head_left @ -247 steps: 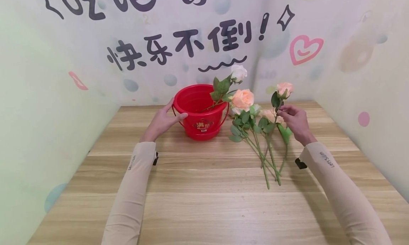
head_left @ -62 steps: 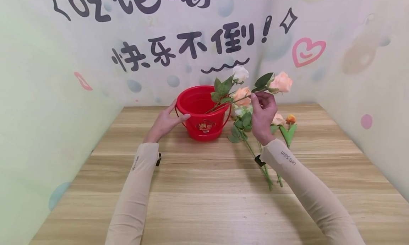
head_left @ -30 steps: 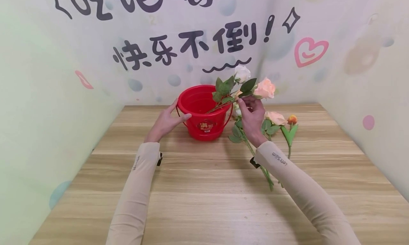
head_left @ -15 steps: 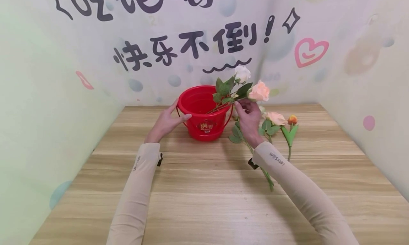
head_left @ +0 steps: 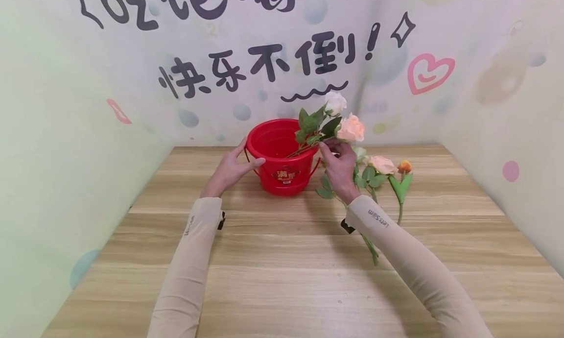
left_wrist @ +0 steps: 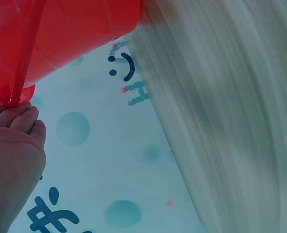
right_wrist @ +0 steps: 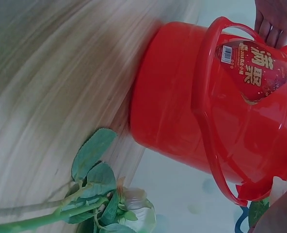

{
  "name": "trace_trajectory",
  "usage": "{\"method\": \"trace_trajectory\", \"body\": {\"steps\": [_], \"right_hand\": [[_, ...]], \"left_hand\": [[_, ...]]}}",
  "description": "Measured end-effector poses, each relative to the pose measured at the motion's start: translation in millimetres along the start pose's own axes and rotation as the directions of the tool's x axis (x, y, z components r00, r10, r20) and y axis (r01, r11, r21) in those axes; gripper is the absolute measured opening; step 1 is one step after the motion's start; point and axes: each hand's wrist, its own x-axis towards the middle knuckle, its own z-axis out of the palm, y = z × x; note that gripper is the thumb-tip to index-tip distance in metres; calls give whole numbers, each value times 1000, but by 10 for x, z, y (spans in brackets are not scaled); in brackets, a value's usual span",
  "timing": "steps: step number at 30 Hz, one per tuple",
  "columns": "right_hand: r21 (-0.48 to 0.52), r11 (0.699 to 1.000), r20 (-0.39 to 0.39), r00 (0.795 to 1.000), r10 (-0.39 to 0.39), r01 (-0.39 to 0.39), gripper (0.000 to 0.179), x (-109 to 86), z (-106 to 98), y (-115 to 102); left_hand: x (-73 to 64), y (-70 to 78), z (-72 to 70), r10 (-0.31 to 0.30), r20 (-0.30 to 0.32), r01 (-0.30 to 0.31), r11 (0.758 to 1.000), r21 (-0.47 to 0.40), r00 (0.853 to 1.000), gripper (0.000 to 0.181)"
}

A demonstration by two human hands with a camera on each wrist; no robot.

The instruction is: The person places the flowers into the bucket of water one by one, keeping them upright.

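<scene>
Left hand (head_left: 231, 170): spread, thumb parted from the fingers, braced against the left side of the red bucket (head_left: 268, 175); thumb at the near rim, fingers round the far side.

Right hand (head_left: 340, 169): thumb and fingertips pinching the stem of a pink rose (head_left: 351, 128), just beside the bucket's right rim; remaining fingers partly hidden.

Pink rose: tilted, bloom outside the rim to the right, lower stem inside the bucket's mouth, dark green leaf close to the bloom.

Red bucket: upright, towards the back of the table; gold-lettered label (right_wrist: 255, 70) on the front; handle (right_wrist: 201, 109) lowered against the outer wall.

White rose (head_left: 336, 103): stem in the bucket, leaning right over the rim; bloom above and left of the pink one, leaves over the opening.

On the table, right of the bucket: peach rose (head_left: 382, 165); orange tulip (head_left: 405, 166) with green leaves, outermost; cream bloom (head_left: 360, 155), partly behind the right hand. Several stems running nearwards, some under the right forearm.

Sleeves (head_left: 182, 269): beige, lettered; dark fitting at each wrist.

Table (head_left: 273, 264): wood-grained.

Backdrop (head_left: 246, 34): pale, dotted, with black characters and a pink heart (head_left: 431, 73).
</scene>
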Motion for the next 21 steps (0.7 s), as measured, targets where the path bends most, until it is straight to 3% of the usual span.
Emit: {"method": "trace_trajectory", "body": {"steps": [8, 16, 21], "right_hand": [[-42, 999, 0, 999, 34, -34, 16, -4, 47, -27], [-54, 998, 26, 999, 25, -24, 16, -116, 67, -379], [-70, 997, 31, 999, 17, -15, 16, -134, 68, -416]], "left_hand": [[-3, 2, -5, 0, 6, 0, 1000, 10, 1000, 107], [-1, 4, -4, -3, 1, 3, 1000, 14, 1000, 107], [-9, 3, -7, -2, -6, 2, 1000, 11, 1000, 107]]}}
